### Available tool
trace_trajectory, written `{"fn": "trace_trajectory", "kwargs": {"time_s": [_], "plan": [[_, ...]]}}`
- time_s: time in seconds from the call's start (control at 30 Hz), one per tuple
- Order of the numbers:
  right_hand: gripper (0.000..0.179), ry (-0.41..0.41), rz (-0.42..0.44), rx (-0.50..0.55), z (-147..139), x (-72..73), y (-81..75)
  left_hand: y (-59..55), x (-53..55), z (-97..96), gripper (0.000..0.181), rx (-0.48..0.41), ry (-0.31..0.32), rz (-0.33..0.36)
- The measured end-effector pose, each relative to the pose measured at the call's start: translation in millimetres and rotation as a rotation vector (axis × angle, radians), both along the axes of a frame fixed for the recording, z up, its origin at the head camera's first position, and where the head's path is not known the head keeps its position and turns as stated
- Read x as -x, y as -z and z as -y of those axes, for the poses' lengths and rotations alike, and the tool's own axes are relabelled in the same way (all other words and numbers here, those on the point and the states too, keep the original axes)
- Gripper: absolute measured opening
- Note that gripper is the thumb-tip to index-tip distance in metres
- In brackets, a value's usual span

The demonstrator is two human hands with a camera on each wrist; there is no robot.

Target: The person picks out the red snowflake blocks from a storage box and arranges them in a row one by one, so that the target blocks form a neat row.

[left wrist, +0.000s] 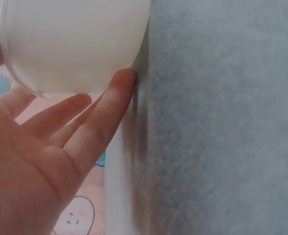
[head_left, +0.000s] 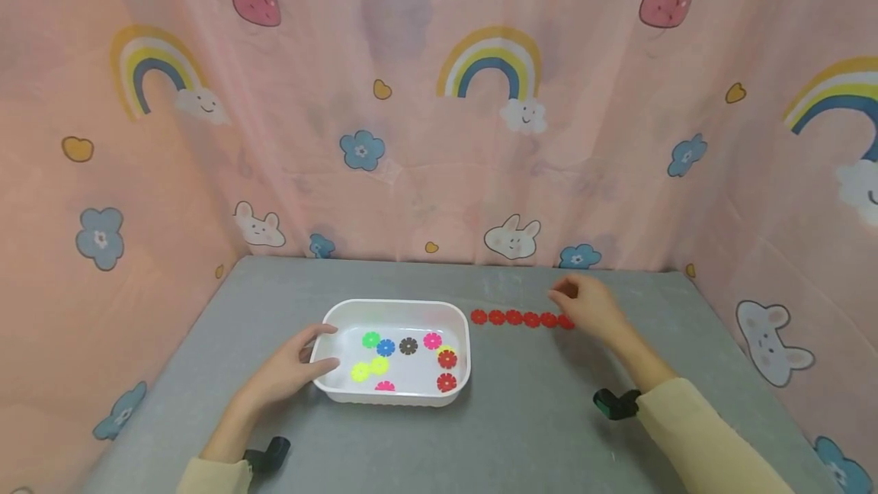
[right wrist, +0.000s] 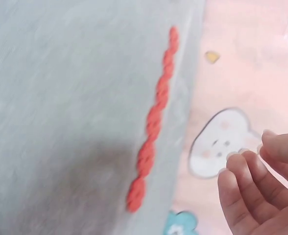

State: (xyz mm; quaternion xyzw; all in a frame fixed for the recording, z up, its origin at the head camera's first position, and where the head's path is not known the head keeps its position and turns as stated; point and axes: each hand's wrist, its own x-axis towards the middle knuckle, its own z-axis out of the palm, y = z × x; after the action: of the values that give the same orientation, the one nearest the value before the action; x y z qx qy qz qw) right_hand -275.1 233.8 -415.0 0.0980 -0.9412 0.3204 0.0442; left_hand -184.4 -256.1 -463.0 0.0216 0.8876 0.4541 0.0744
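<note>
A white plastic tray (head_left: 391, 398) holds several small snowflake discs in green, blue, grey, pink, yellow and red. My left hand (head_left: 291, 360) holds the tray's left end, thumb and a finger at the rim. Other fingers lie against the tray's outer wall (left wrist: 75, 54) in the left wrist view. To the right of the tray, several red snowflake discs (head_left: 514, 317) lie in a row, joined or touching edge to edge. Over the right end of that row hovers my right hand (head_left: 590, 307), partly covering the last disc. Its fingers bend loosely with nothing between them (right wrist: 261, 186).
A grey tabletop (head_left: 521, 433) lies under everything. Behind and on both sides hangs a pink curtain (head_left: 425, 204) printed with rainbows, rabbits and flowers. Each wrist wears a dark camera mount, such as the one on the right (head_left: 617, 404).
</note>
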Motion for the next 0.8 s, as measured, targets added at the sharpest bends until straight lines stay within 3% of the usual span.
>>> {"fn": "trace_trajectory", "kwargs": {"time_s": [0.2, 0.43, 0.8], "plan": [[0.02, -0.048, -0.057, 0.038, 20, -8.9, -11.6, 0.7, 0.5, 0.7, 0.058, -0.005, 0.001, -0.005], [0.017, -0.087, -0.051, 0.078, 46, -19.0, -19.3, 1.4, 1.2, 0.8, 0.058, -0.015, 0.012, -0.015], [0.014, -0.221, -0.047, 0.108, 98, -38.5, -29.4, 1.4, 0.5, 0.5, 0.057, 0.002, 0.006, -0.016]]}}
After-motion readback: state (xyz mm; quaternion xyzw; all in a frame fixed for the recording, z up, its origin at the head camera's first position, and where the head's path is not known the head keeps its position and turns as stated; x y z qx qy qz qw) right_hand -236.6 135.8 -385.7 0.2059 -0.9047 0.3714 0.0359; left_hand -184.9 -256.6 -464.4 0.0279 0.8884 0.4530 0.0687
